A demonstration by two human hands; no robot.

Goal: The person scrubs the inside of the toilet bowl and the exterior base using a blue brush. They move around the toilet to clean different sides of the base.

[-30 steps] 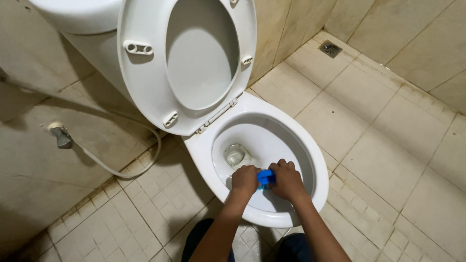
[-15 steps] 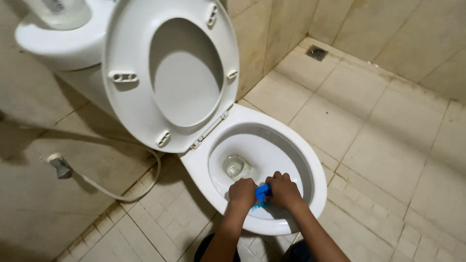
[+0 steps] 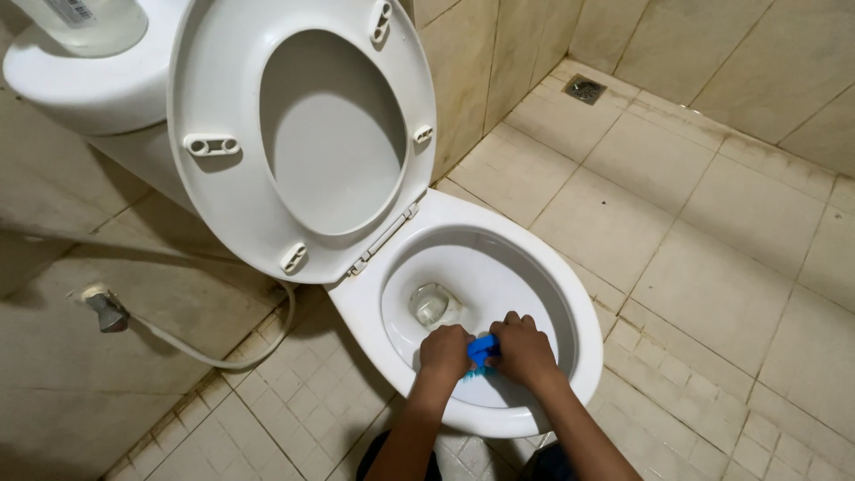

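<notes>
Both my hands are down inside the white toilet bowl [image 3: 570, 303], at its near inner wall. My left hand [image 3: 443, 350] and my right hand [image 3: 524, 349] are closed together on a small blue scrubbing brush [image 3: 482, 349], which shows only between the fingers. The brush presses against the porcelain just below the near rim. The water-filled drain [image 3: 434, 305] lies a little beyond my left hand. The seat and lid [image 3: 267, 178] stand raised against the tank [image 3: 80, 80].
A clear bottle [image 3: 85, 20] stands on the tank top. A wall valve [image 3: 105, 310] with a white hose [image 3: 223, 356] is at the left. Beige tiled floor spreads to the right, with a floor drain [image 3: 585, 87] in the far corner.
The view has shifted so the toilet sits further right and lower. My hands stay together on the blue brush at the bowl's near wall, with only slight movement.
</notes>
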